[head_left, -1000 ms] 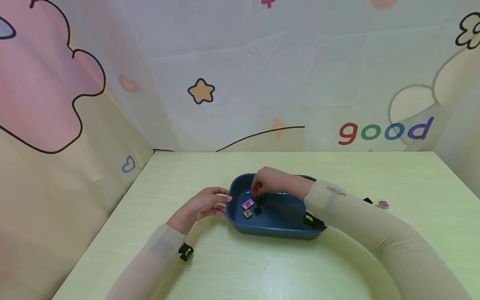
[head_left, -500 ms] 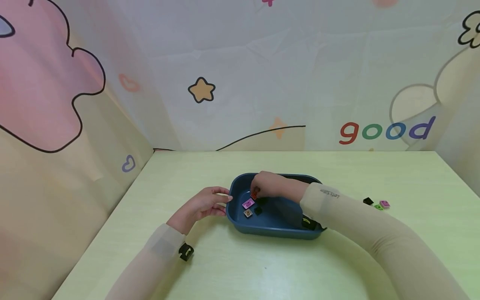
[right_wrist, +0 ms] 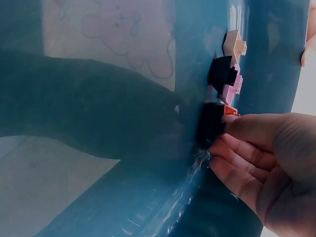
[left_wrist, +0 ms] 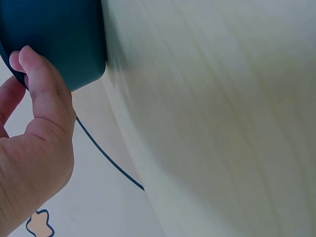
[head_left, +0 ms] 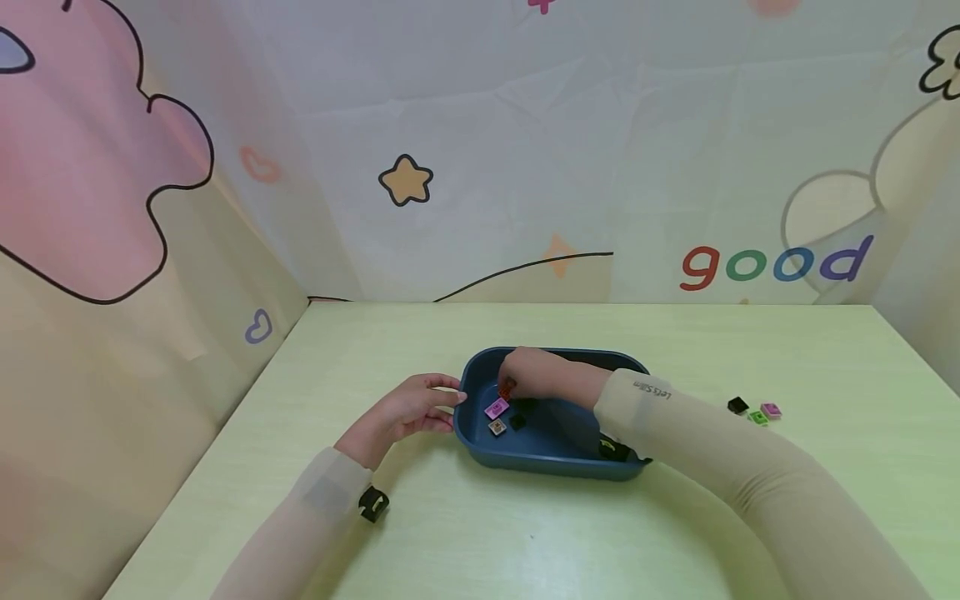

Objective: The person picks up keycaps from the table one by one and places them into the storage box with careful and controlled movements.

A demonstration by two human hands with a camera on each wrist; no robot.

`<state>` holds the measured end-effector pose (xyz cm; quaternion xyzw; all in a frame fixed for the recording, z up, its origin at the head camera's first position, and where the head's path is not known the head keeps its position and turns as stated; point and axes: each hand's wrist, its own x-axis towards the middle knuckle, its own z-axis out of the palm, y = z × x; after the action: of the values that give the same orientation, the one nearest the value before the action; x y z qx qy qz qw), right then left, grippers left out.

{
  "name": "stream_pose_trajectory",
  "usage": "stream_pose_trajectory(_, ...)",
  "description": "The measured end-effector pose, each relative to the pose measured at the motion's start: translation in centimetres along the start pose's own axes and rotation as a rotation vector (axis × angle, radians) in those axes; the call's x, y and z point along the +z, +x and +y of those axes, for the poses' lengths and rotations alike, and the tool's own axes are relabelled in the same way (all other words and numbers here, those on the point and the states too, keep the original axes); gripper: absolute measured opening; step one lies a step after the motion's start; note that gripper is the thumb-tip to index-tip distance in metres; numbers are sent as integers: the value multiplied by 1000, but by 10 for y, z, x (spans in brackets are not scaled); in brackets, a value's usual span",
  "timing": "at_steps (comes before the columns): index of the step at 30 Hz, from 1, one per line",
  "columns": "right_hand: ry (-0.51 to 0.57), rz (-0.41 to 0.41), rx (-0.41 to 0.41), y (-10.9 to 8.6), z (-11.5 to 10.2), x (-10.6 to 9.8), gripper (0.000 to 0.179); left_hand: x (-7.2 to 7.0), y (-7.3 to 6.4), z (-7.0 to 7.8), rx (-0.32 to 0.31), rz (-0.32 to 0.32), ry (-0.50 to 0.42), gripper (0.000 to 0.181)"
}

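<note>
My right hand [head_left: 528, 371] is inside the blue basin [head_left: 555, 469], near its left end. Thumb and fingertips pinch a small orange-red block [right_wrist: 230, 110], partly hidden behind a blurred dark piece in the right wrist view. Close by on the basin floor lie a pink block [head_left: 497, 408], a beige block [head_left: 497, 427] and a black block [head_left: 517, 422]. At the basin's left end, my left hand [head_left: 408, 408] touches the rim and outer wall with extended fingers; its fingers [left_wrist: 42, 81] lie against the wall in the left wrist view.
On the table [head_left: 465, 533], right of the basin, lie a black block [head_left: 738, 406], a green block [head_left: 758, 417] and a pink block [head_left: 771, 410]. A printed curtain [head_left: 525, 167] stands behind the table. Each wrist wears a black device [head_left: 373, 504].
My right hand has lowered slightly and shifted a little left with the orange-red block, toward the pink block. The left hand stays at the basin's rim.
</note>
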<state>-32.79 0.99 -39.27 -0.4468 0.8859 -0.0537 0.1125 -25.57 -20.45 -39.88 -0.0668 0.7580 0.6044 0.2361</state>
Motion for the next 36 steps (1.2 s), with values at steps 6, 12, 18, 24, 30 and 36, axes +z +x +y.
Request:
stream_pose_trajectory(6, 18, -3, 2, 1, 0, 0, 15, 0, -1, 0, 2, 3, -5, 32)
stream_pose_trajectory(12, 46, -2, 11, -2, 0, -4, 19, 1, -1, 2, 8, 2, -4, 32)
stream_pose_trajectory(18, 51, 9, 36, -7, -2, -14, 22, 1, -1, 2, 9, -4, -2, 32)
stream_pose_trajectory(24, 64, 16, 49, -17, -5, -32, 23, 1, -1, 1, -2, 7, 3, 33)
stream_pose_trajectory(30, 84, 47, 23, -34, -6, -54, 23, 2, -1, 2, -6, 11, 3, 33)
stream_pose_trajectory(36, 86, 97, -12, -58, -6, -78, 23, 1, 0, 1, -4, 17, 9, 33)
